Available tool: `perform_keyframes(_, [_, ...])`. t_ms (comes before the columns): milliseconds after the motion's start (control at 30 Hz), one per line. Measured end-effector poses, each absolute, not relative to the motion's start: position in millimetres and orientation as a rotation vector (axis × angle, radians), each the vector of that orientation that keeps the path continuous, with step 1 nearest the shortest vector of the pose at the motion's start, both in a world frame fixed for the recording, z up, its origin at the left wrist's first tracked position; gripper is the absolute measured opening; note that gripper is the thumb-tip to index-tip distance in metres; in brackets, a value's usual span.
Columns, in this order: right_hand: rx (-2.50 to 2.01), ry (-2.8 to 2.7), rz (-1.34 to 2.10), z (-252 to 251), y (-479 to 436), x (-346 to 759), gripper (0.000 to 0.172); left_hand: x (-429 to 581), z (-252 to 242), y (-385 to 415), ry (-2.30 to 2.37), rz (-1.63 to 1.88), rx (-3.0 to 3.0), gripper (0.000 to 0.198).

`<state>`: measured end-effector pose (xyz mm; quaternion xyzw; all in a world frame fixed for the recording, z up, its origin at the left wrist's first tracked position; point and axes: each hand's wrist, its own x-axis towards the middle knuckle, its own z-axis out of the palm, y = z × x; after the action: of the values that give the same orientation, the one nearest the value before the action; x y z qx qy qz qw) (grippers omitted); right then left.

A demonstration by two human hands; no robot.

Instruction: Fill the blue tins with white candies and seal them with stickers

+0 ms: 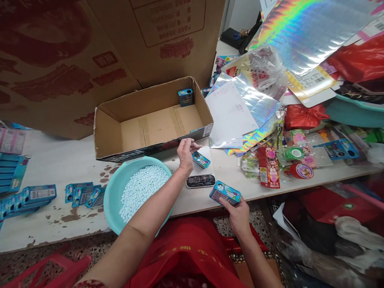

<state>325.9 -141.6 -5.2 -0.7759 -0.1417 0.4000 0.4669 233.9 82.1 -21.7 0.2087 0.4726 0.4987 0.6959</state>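
The right hand (239, 214) is clamped on a blue box (221, 194), holding it at the front edge of the bench (63, 154), its window showing pale pellets. The left hand (186, 155) hangs above the scale (200, 181), its fingers bent close together; I cannot tell whether the fingertips meet or pinch anything. Under them, a second blue box (201, 159) lies on the scale, near the front edge of the bench.

Left of the scale, a turquoise basin (110, 202) of pale blue candies (144, 188) juts past the bench's front edge. Behind the basin and scale is an open carton (159, 126), with a third blue box (185, 97) upright in its far right corner. More blue boxes (79, 193) lie left of the basin. Toward the bench's right end, a red packet (269, 166) lies near the front edge, beside a round red tub (303, 171).
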Motion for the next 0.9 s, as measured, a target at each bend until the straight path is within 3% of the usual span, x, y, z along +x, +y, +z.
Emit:
perform_keyframes(533, [-1.903, -0.335, 0.943, -6.5, -141.5, 328.8, 0.043, 171.0, -34.1, 63.4, 1.281, 1.104, 0.602, 0.023])
perform_keyframes(900, [-1.916, -0.339, 0.977, -7.5, -140.5, 327.0, 0.041, 174.9, -32.8, 49.8, 1.312, 0.858, 1.191, 0.005])
